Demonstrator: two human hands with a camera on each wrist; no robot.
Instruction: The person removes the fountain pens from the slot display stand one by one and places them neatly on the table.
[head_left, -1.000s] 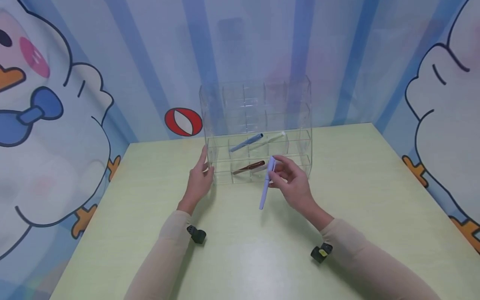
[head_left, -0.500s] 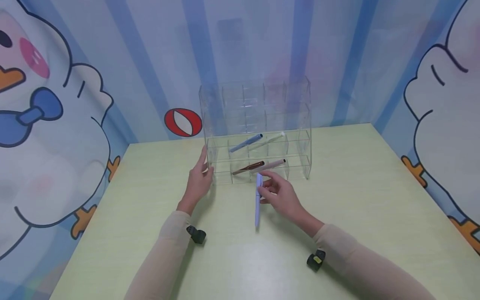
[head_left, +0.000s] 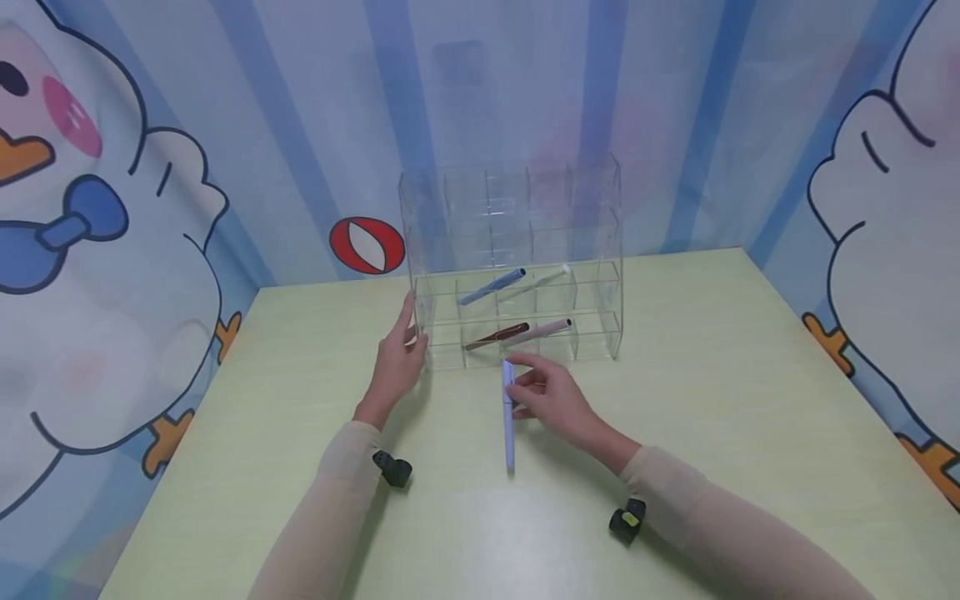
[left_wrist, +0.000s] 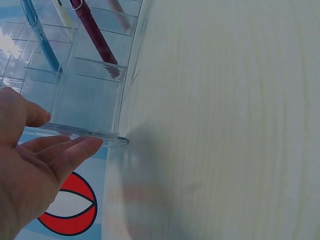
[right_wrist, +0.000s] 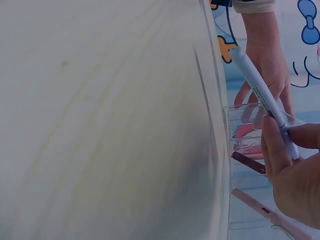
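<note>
We see the scene in bright, even, cool light that seems to come from above. Shadows are soft: faint grey patches lie on the table [head_left: 712, 400] beside both forearms and under the pen [head_left: 508, 417]. A pale sheen sits on the tabletop near the bottom of the head view. The clear rack [head_left: 517, 258] catches weak reflections, so its upper partitions are hard to make out against the striped wall. The head view bends straight lines toward its edges. In the left wrist view the left hand [left_wrist: 30, 180] is close and soft. In the right wrist view the table is smeared and the right hand [right_wrist: 292, 175] is slightly blurred.
</note>
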